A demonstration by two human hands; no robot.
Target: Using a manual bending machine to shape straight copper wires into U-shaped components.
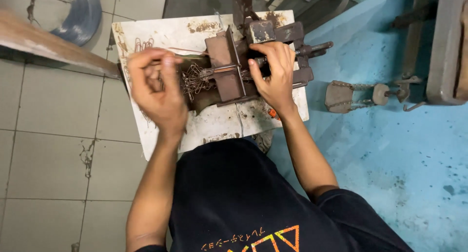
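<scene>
1. Head view is showing the largest thing first: a white bench [165,35], stained with rust, lying under both hands. It is looking rigid and fixed, nothing to lift.

2. On it, a rusty iron jig [229,69] is standing directly beneath and just ahead of the right hand [274,71]. It is probably heavy, stiff and rough, with hard corners; it should be handled by its levers only, not moved bodily.

3. The right hand is closing over the jig's upper block and the lever [312,49], which is sticking out past the fingertips to the far side. The grip is looking firm, fingers curled down onto metal.

4. The left hand [157,86] is hovering near the jig's near-left side, fingers bunched together as if pinching something thin; whether it is actually holding a wire I cannot tell, since motion is blurring it.

5. A tangle of bent wire pieces [195,81] is lying just beside the left hand's fingertips, against the jig. These are likely light, springy, sharp-ended and prone to snagging one another; each is best taken singly by a fingertip pinch on a straight stretch, away from the cut ends.
</scene>
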